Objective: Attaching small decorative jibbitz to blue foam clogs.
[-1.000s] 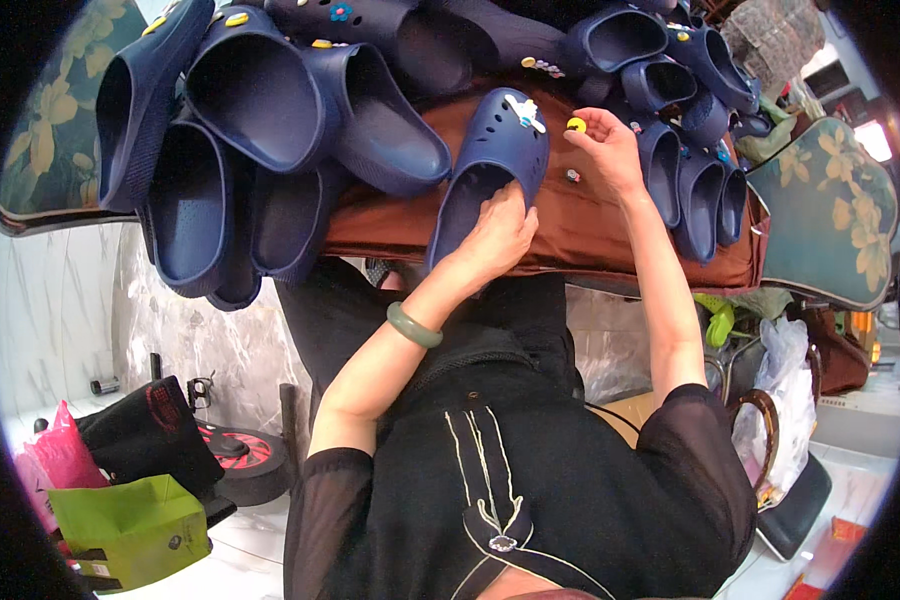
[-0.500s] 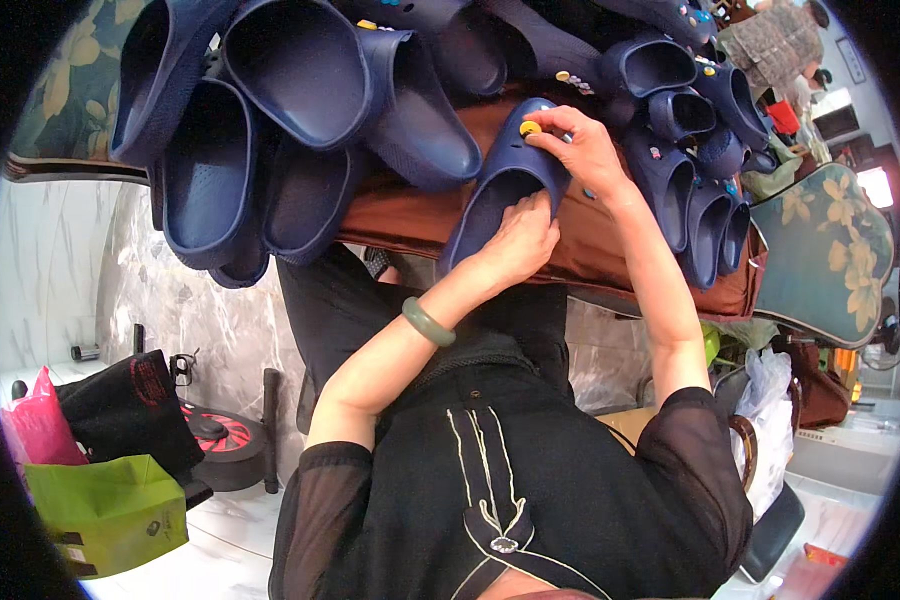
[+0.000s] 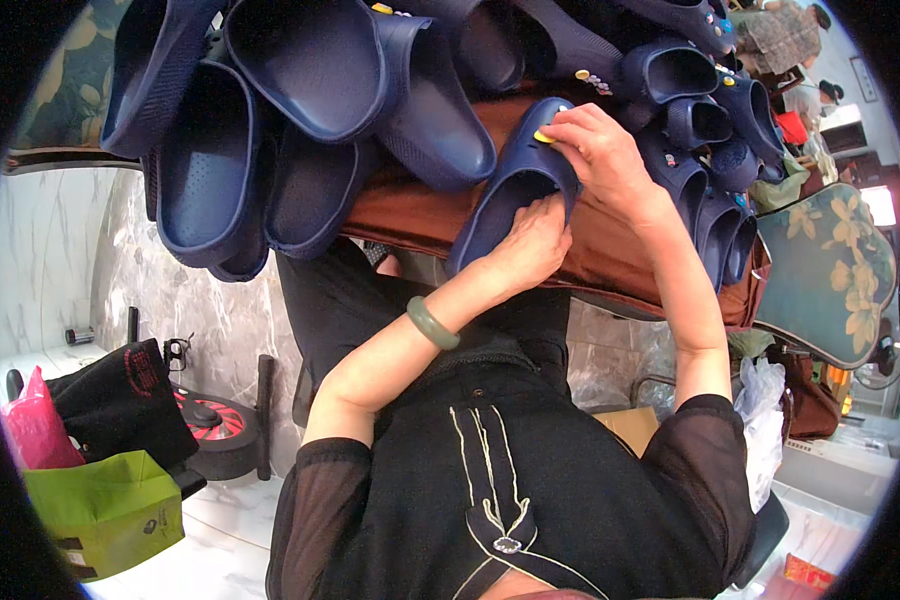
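Just beside our right hand (image 3: 610, 155), which pinches a yellow button (image 3: 543, 137), our left hand (image 3: 533, 242) grips a blue shoe (image 3: 519, 152).

1. The counter (image 3: 825, 275) has a dark blue-green surface with pale flowers, bare at its right end and partly showing at the left.
2. A brown cloth (image 3: 610, 255) covers its middle.
3. At left, a heap of navy clogs (image 3: 208, 165) overlaps the cloth and counter.
4. At right, a cluster of navy clogs (image 3: 675, 72) lies on the cloth, some decorated with small charms (image 3: 592, 80).
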Demonstrator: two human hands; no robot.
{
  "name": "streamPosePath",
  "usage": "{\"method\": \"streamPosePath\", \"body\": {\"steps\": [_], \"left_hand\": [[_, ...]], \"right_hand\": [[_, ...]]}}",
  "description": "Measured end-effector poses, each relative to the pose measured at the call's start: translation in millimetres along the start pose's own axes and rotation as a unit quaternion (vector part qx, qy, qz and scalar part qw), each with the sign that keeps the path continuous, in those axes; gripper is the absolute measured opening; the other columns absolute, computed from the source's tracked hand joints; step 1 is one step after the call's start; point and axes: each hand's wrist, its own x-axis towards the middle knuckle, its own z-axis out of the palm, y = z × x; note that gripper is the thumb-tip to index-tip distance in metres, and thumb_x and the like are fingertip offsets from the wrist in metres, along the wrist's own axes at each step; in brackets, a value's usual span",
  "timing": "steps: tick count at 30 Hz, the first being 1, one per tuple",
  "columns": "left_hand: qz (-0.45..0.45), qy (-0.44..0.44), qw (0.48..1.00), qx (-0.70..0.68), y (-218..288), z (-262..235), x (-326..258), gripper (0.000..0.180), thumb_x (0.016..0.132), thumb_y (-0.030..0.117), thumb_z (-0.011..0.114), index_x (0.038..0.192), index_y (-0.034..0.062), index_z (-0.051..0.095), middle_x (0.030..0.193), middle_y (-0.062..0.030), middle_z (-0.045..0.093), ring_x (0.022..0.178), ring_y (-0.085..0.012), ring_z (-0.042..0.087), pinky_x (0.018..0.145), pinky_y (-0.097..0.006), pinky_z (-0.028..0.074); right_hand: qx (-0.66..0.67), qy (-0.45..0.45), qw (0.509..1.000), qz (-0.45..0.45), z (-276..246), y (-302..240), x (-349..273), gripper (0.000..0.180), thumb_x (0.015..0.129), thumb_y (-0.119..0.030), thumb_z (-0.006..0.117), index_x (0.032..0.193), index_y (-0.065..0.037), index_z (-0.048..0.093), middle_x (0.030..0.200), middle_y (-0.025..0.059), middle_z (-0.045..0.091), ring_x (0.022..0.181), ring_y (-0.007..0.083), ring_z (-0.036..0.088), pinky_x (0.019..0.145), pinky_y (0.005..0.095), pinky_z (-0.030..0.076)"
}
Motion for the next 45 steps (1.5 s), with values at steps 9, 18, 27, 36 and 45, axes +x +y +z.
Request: {"method": "streamPosePath", "body": {"steps": [9, 18, 27, 36, 45], "left_hand": [[-0.049, -0.029, 0.998, -0.04, 3, -9, 8, 0.024, 0.086, 0.011, 0.053, 0.101, -0.0064, 0.045, 0.095, -0.0311, 0.055, 0.092, -0.0482, 0.053, 0.081, -0.054, 0.042], [-0.027, 0.004, 1.0, -0.01, 0, -3, -1, 0.026, 0.086, 0.012, 0.052, 0.102, -0.0078, 0.045, 0.096, -0.0329, 0.056, 0.093, -0.0496, 0.053, 0.081, -0.054, 0.043], [-0.065, -0.065, 0.995, -0.046, 4, -13, 10, 0.031, 0.088, 0.012, 0.051, 0.111, -0.0068, 0.043, 0.104, -0.0349, 0.055, 0.105, -0.0497, 0.051, 0.088, -0.052, 0.042], [-0.042, -0.069, 0.996, -0.03, -5, -10, 8, 0.034, 0.089, 0.017, 0.053, 0.105, -0.0124, 0.046, 0.102, -0.0397, 0.053, 0.101, -0.0529, 0.051, 0.088, -0.053, 0.042], [-0.115, -0.125, 0.985, -0.029, 6, -15, 7, 0.05, 0.093, 0.014, 0.047, 0.135, -0.0071, 0.033, 0.133, -0.0294, 0.045, 0.129, -0.0377, 0.04, 0.106, -0.038, 0.031]], "right_hand": [[-0.046, -0.123, 0.991, -0.005, -2, -3, 9, 0.024, 0.079, -0.007, 0.059, 0.101, -0.007, 0.069, 0.098, 0.0067, 0.061, 0.097, 0.0259, 0.055, 0.085, 0.0382, 0.043], [0.172, -0.277, 0.929, 0.173, -13, 17, 50, 0.022, 0.078, -0.015, 0.07, 0.092, 0.001, 0.068, 0.081, 0.0127, 0.069, 0.077, 0.0191, 0.066, 0.072, 0.0304, 0.05], [0.048, -0.117, 0.984, 0.128, 18, 16, 19, 0.028, 0.081, -0.033, 0.066, 0.092, -0.008, 0.07, 0.083, 0.0146, 0.067, 0.078, 0.0305, 0.065, 0.072, 0.0383, 0.051], [0.202, 0.057, 0.914, 0.348, 16, 55, -112, 0.023, 0.082, -0.02, 0.068, 0.097, -0.002, 0.068, 0.096, 0.0129, 0.066, 0.085, 0.0224, 0.064, 0.076, 0.0322, 0.05], [0.103, 0.191, 0.927, 0.307, 58, 23, -145, 0.02, 0.081, -0.013, 0.068, 0.099, -0.005, 0.07, 0.094, 0.0108, 0.067, 0.087, 0.0242, 0.063, 0.077, 0.0318, 0.049]]}}
